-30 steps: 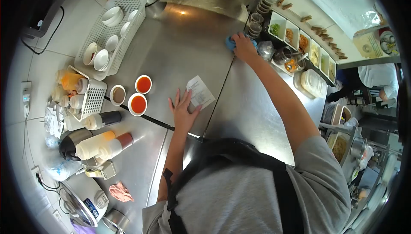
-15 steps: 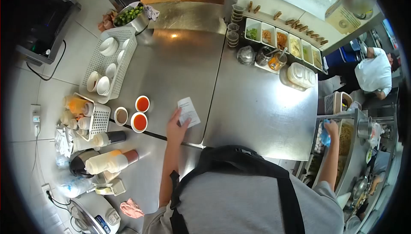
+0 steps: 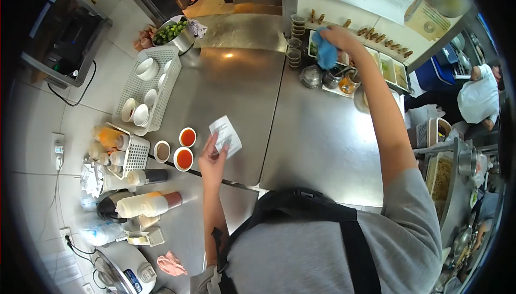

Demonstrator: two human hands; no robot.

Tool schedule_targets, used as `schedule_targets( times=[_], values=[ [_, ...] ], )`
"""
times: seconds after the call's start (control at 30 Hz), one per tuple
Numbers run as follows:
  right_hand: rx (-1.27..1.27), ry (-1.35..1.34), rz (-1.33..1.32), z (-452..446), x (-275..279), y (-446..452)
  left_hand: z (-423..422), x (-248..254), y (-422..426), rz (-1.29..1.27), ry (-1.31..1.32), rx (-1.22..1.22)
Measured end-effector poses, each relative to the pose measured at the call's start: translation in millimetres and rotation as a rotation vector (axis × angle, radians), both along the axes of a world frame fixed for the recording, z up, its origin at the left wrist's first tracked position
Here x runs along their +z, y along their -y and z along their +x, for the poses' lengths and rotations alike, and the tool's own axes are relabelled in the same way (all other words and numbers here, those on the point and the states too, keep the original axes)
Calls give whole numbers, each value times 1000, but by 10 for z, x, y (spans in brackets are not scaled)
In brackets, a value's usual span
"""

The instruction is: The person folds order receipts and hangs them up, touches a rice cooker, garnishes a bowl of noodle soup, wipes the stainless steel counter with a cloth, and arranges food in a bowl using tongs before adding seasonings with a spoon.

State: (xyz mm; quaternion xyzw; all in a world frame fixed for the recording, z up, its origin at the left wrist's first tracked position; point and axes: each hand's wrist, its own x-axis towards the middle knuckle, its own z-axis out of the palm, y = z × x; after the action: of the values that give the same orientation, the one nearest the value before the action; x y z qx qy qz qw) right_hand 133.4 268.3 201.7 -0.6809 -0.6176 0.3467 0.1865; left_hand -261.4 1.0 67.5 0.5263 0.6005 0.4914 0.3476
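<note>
My left hand [image 3: 212, 160] pinches a printed paper slip [image 3: 228, 135] above the steel counter [image 3: 231, 84]. Just left of it are two white cups of red sauce [image 3: 183, 159] and a cup of brown sauce [image 3: 162, 152]. My right arm stretches far forward, and my right hand [image 3: 341, 39] grips a crumpled blue cloth [image 3: 325, 52]. The cloth hangs over the row of white topping bins [image 3: 387, 68], hiding part of them. Below it stand a dark jar [image 3: 332, 80] and an orange-filled jar [image 3: 348, 84], beside a clear, rounded container [image 3: 310, 77].
A perforated basket [image 3: 171, 87] of white bowls lines the left, with a pot of green fruit [image 3: 174, 34] behind. Squeeze bottles [image 3: 150, 204] and a pink cloth [image 3: 171, 263] lie nearer. Stacked clear cups [image 3: 294, 57] stand by the bins. At right is a person in a white shirt [image 3: 478, 100].
My right hand has swung from the low shelf at the right up to the topping bins with the blue cloth. My left hand has shifted slightly left, still pinching the paper slip.
</note>
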Motion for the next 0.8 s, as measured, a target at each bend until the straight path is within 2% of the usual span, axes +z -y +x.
schedule_targets(
  times=[0.13,0.17,0.2,0.23,0.3,0.37,0.47,0.53,0.63,0.67,0.7,0.73,0.77,0.8],
  values=[
    [53,198,-60,-195,-715,-981,-101,-226,250,-41,85,78],
    [20,212,-119,-142,-1047,-1167,-104,-215,295,-56,86,94],
    [281,385,-172,-212,-1047,-1170,-121,-201,326,-72,85,109],
    [539,552,-224,-253,-989,-1073,-152,-195,335,-80,74,141],
    [723,748,-332,-329,-630,-684,-200,-210,338,-103,54,184],
    [568,802,-461,-459,-51,-151,-234,-243,315,-112,63,168],
    [589,870,-325,-134,79,101,-218,-253,145,-154,7,97],
    [523,789,-124,-58,104,316,-149,-89,-6,-215,-51,23],
    [500,648,80,-456,57,605,-46,-53,-195,-68,-13,26],
    [502,574,121,-677,-108,692,-10,-26,-242,-13,-3,36],
    [510,518,222,-887,-546,752,26,36,-271,11,-18,52],
    [544,526,165,-1235,-744,873,58,52,-276,22,-9,78],
    [504,276,267,-1491,-1341,985,98,62,-280,33,1,102],
    [599,335,455,-1731,-1861,1177,137,70,-287,44,12,128]
  ],
)
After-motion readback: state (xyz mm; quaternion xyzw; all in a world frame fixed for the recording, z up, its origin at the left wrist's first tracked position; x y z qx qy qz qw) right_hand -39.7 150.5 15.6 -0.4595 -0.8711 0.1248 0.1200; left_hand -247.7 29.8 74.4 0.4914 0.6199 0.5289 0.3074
